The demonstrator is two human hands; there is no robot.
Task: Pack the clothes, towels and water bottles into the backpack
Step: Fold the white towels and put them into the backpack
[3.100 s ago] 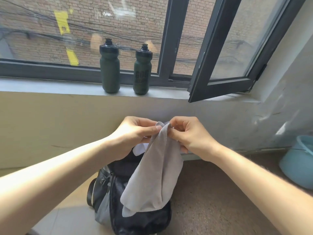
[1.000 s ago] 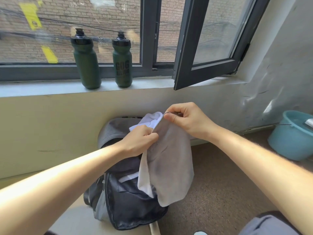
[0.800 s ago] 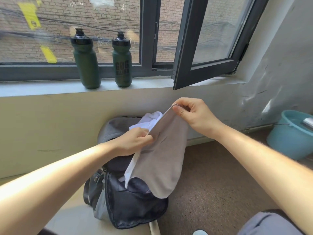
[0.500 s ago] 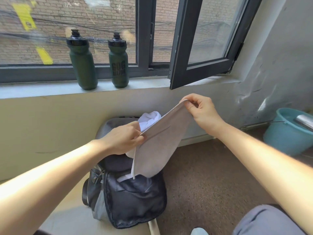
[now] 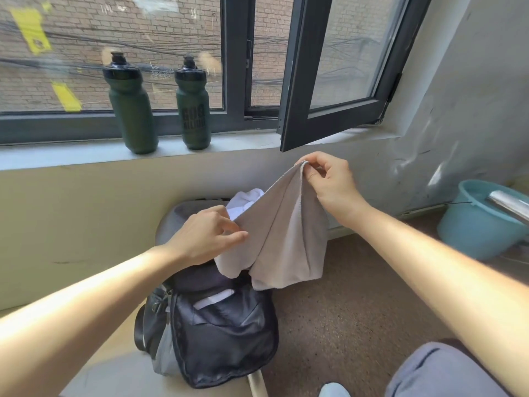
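Grey towel [image 5: 286, 239] pinched by right hand [image 5: 329, 187] and left hand [image 5: 206, 233]; lettering on green bottle [image 5: 193, 110] perhaps reads GOB.

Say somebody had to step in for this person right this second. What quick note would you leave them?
Right hand: pinches the top corner of the towel, held up over the backpack.
Left hand: pinches the towel's lower edge.
Backpack: open, below the window, with a white cloth in its mouth.
Bottles: both upright on the sill, not yet packed.
Left to do: put the towel in, then both bottles.
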